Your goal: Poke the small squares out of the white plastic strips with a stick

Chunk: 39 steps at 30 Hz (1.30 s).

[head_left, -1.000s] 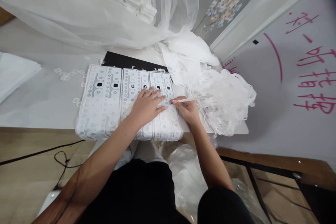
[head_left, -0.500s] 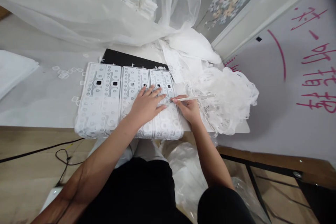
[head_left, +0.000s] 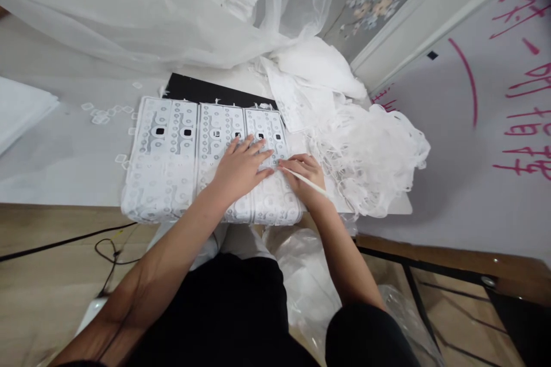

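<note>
A white fabric sheet (head_left: 163, 183) with grey printed patterns and black squares lies over the table's front edge. My left hand (head_left: 243, 169) rests flat on it with fingers spread, right of its middle. Near the sheet's right edge, my right hand (head_left: 305, 178) holds a thin white pen-like tool (head_left: 310, 184), its tip down by the sheet beside my left thumb. The tool's back end lies over the base of my right hand. Behind the sheet, a black board (head_left: 215, 90) shows.
To the right is a tangled heap of white strips (head_left: 374, 160), with white cloth (head_left: 318, 69) behind it. Small square cut-outs (head_left: 103, 114) lie on the table (head_left: 55, 178) at left. A whiteboard (head_left: 451, 183) with red writing stands at the right.
The white tool in my right hand has swung its back end down toward my wrist. My left hand remains on the sheet. The view has shifted slightly.
</note>
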Motion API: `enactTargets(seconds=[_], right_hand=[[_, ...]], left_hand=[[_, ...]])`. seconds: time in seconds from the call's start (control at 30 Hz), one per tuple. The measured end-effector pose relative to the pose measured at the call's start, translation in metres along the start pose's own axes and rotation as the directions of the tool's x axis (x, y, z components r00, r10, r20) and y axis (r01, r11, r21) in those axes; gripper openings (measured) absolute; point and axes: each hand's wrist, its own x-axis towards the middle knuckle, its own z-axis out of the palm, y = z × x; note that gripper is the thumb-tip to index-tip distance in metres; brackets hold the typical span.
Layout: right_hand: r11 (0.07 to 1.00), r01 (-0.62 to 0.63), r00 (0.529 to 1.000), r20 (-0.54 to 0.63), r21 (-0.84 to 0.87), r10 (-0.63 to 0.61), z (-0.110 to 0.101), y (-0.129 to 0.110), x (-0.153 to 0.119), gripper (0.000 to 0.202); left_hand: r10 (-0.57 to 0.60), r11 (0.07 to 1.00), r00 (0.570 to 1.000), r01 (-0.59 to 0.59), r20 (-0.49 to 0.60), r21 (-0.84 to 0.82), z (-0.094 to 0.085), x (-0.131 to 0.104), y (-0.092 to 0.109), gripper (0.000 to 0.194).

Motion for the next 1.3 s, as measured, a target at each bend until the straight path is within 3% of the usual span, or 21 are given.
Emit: enactTargets(seconds=[0.1, 0.33, 0.57, 0.7, 0.77, 0.87, 1.0, 1.17, 1.3], right_hand=[[0.998, 0.003, 1.0, -0.001, -0.063, -0.003, 0.001, -0.003, 0.002, 0.022], [0.983, -0.172, 0.983, -0.059, 0.061, 0.176, 0.006, -0.009, 0.01, 0.027], [0.983, -0.183, 0.976, -0.12, 0.016, 0.184, 0.011, -0.016, 0.013, 0.027], [0.984, -0.179, 0.973, -0.145, 0.016, 0.18, 0.013, -0.004, 0.016, 0.027], [0.969, -0.246, 0.943, -0.23, 0.011, 0.242, 0.009, 0.01, 0.021, 0.028], [0.927, -0.363, 0.861, -0.348, 0.09, 0.371, 0.001, 0.031, 0.03, 0.031], [0.861, -0.389, 0.786, -0.369, 0.328, 0.496, -0.003, 0.041, 0.034, 0.036], [0.775, -0.415, 0.667, -0.42, 0.476, 0.615, -0.002, 0.038, 0.028, 0.04], [0.722, -0.459, 0.647, -0.362, 0.518, 0.671, -0.004, 0.038, 0.024, 0.044]], left_hand=[[-0.008, 1.0, 1.0, 0.008, 0.002, -0.021, 0.001, 0.001, -0.001, 0.052], [0.008, 0.998, 1.0, -0.008, 0.0, -0.058, 0.002, 0.004, -0.004, 0.052], [0.015, 0.998, 1.0, -0.014, 0.014, -0.064, 0.003, 0.005, -0.007, 0.056], [0.02, 0.998, 0.999, -0.018, 0.034, -0.063, 0.003, 0.007, -0.01, 0.059], [0.028, 0.998, 0.998, -0.025, 0.051, -0.062, 0.002, 0.006, -0.011, 0.06], [0.05, 0.996, 0.998, -0.047, 0.04, -0.076, 0.0, 0.003, -0.013, 0.057], [0.086, 0.985, 0.994, -0.095, -0.067, -0.145, -0.001, -0.005, -0.014, 0.034], [0.109, 0.974, 0.986, -0.132, -0.13, -0.186, -0.003, -0.007, -0.015, 0.03], [0.125, 0.975, 0.985, -0.144, -0.121, -0.169, -0.004, -0.005, -0.015, 0.031]])
